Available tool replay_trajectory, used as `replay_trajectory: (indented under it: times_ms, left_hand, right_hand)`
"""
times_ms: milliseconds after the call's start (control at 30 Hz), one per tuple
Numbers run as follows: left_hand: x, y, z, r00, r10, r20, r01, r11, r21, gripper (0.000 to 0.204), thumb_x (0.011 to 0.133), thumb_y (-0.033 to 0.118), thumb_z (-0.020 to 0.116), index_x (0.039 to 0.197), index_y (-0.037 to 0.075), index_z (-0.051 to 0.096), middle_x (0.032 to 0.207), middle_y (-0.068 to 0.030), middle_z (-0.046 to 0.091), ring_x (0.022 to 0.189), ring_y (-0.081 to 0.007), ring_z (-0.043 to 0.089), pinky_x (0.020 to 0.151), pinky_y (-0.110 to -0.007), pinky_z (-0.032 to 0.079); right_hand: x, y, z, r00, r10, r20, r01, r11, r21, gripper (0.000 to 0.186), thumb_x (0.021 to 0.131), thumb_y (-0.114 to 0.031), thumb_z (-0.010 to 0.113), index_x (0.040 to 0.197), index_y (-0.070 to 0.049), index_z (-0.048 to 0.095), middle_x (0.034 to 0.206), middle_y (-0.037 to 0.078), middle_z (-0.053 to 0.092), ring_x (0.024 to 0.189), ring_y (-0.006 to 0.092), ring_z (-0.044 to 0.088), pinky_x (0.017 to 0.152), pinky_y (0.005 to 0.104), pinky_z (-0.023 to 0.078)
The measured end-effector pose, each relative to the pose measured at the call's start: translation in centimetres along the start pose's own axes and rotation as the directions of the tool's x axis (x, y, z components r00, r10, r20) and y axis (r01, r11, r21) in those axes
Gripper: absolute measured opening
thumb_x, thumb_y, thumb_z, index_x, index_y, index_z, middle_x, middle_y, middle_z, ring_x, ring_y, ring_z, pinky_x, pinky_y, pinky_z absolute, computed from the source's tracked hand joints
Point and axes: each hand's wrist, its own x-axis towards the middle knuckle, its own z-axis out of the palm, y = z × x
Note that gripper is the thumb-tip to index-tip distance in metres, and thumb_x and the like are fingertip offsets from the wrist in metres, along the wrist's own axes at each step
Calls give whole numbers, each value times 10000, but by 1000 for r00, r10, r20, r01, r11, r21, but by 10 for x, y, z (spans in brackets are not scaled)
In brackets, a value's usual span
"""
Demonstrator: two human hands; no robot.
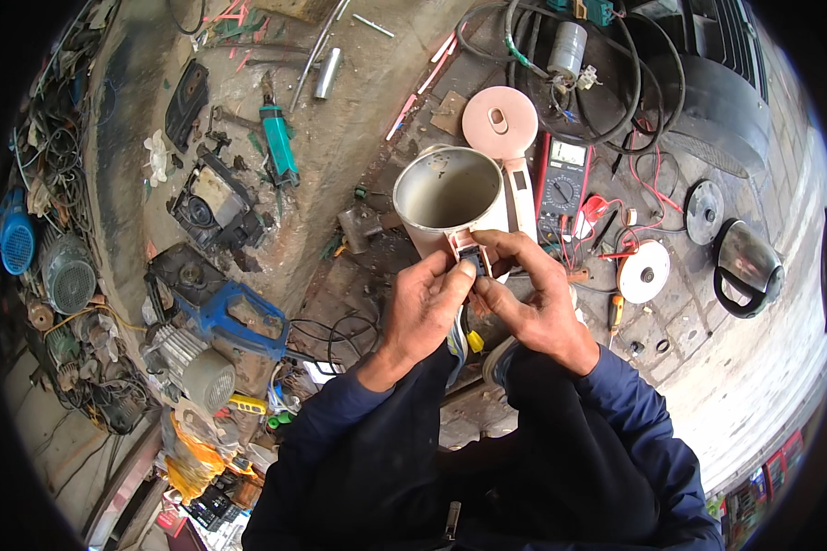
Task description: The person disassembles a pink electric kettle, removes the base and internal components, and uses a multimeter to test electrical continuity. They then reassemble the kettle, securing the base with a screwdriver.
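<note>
The person's left hand (pixel 424 305) is pinching a small dark part (pixel 474 254) under its thumb. Just beyond, an open metal-lined vessel (pixel 448 188) is resting, its pale pink fitting (pixel 461 236) pointing lengthwise toward the person and surrounding that part. The right hand (pixel 540 301) is gripping the fitting's right side; I'm seeing neither hand clearly nearer.

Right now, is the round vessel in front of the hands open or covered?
Open: nothing covers the vessel, and its inside shows.
</note>
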Motion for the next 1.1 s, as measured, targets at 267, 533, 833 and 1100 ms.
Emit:
replay_trajectory:
  times_ms: [267,533,833,1100]
  left_hand:
    - [-1,-4,2,996,41,-74,-37,998,52,436,1091,308,568,1334,-40,666,1155,-104,733,975,-192,741,824,-324,626]
    - [11,-10,-19,969,-15,-248,11,1000,-15,515,1065,297,502,1364,-111,601,1138,-246,760,967,-342,790,853,-454,669]
    - [12,-12,-34,979,-12,-206,-3,997,-71,578,1067,365,509,1425,-85,571,1175,-284,753,1034,-372,780,901,-498,661]
    - [14,-4,-24,980,-6,-196,-15,994,-105,565,1059,344,551,1431,-81,572,1263,-252,720,1109,-355,755,934,-502,652]
  right_hand:
    - [1,-1,-3,1000,-26,17,27,999,-18,471,912,-78,711,1381,-71,663,979,112,634,833,262,651,759,389,552]
    - [-62,31,-65,981,54,-189,-83,985,-149,373,929,-91,755,1288,-4,707,1076,136,739,939,231,734,855,372,587]
    - [-177,181,-152,611,409,-678,-717,649,-255,228,953,-170,747,1085,15,765,1027,195,803,934,296,792,849,402,596]
    - [-152,224,-131,745,263,-612,-606,651,-458,202,947,-159,769,1085,-20,720,1030,228,764,976,446,734,835,476,586]
